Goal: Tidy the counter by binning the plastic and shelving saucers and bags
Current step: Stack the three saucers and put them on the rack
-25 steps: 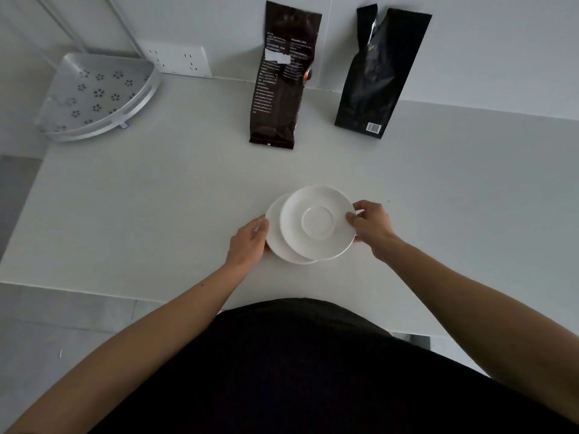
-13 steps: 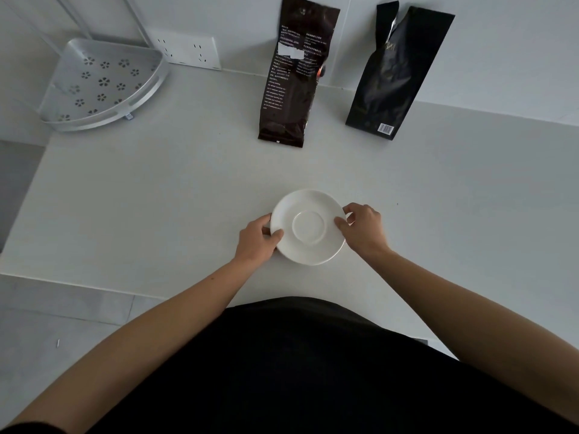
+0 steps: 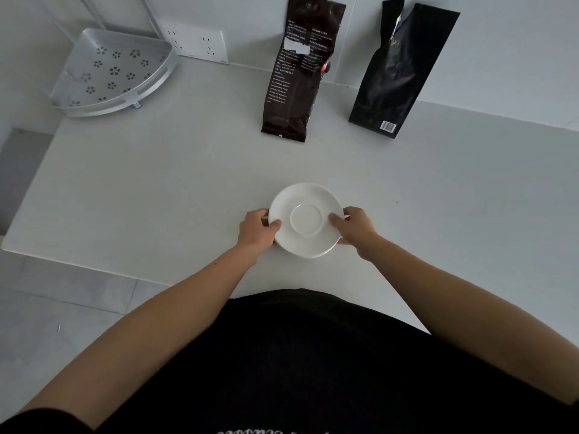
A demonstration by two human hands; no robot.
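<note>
White saucers (image 3: 306,219) lie stacked near the front of the white counter (image 3: 156,183); only the top one shows. My left hand (image 3: 257,230) grips the stack's left rim, thumb on top. On the right rim my right hand (image 3: 355,225) holds it the same way. A dark brown bag (image 3: 297,70) and a black bag (image 3: 404,70) lean upright against the back wall, well beyond the saucers.
A perforated white corner shelf (image 3: 109,73) on thin poles stands at the counter's back left. A wall socket (image 3: 197,45) is beside it. The counter's left edge drops to a tiled floor (image 3: 47,308).
The two saucers, offset a second ago, are now aligned in one stack. Both hands have closed onto the rims. The view has shifted slightly.
</note>
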